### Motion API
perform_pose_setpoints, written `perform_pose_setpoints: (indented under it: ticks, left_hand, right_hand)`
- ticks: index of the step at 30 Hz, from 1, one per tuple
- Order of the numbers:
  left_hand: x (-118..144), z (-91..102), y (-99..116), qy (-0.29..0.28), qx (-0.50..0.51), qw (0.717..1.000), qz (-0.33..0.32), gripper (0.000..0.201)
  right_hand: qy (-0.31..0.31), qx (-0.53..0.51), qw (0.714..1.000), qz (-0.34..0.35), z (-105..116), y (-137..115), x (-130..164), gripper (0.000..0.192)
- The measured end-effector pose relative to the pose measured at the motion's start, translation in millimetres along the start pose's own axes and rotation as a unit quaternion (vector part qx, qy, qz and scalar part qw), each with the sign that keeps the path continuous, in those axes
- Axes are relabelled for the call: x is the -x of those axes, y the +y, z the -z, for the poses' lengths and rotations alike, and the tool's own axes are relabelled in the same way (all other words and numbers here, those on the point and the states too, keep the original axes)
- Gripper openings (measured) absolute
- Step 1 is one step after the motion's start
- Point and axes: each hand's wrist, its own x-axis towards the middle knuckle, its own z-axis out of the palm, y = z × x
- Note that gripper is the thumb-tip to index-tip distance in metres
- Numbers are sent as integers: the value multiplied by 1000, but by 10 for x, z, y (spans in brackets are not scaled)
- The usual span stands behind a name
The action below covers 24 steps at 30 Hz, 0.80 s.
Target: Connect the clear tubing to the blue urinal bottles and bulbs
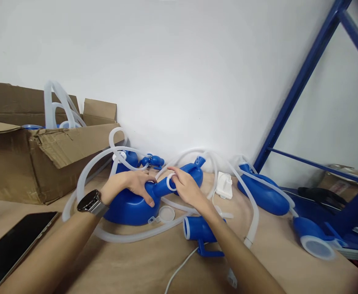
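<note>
Guiding from afar, I'm clasping the blue bottle [130, 210] beneath my left hand [140, 187] while my right hand [183, 185] is pinching the white ring [169, 182] at its mouth, a step I'm judging to be seating or loosening that ring, so the next move is calling for steady left-hand bracing and even right-finger pressure. I'm counting one clear cap [166, 214] just below the left thumb, one blue handled funnel [199, 228] under the right forearm, and a second bottle [132, 157] behind the left hand, a third bottle [196, 174] behind the right and a fourth bottle [266, 195] well off rightward.
</note>
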Motion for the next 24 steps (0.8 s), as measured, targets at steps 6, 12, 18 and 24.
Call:
perform_pose_setpoints:
  ticks: [6,12,18,24]
  left_hand:
    - [-29,-20,-20,8,-15,1000,-12,119]
    - [-47,-36,-25,-8,-1,1000,-3,124]
    - [-88,-97,-44,21,2,1000,-11,126]
    - [-108,-137,21,52,-13,998,-41,126]
  right_hand:
    - [47,-181,981,-51,-389,119,-114,53]
    - [82,-305,947,-50,-528,74,-26,57]
    - [87,-200,976,-2,-498,-90,35,54]
    - [64,-63,996,-10,-516,-105,25,55]
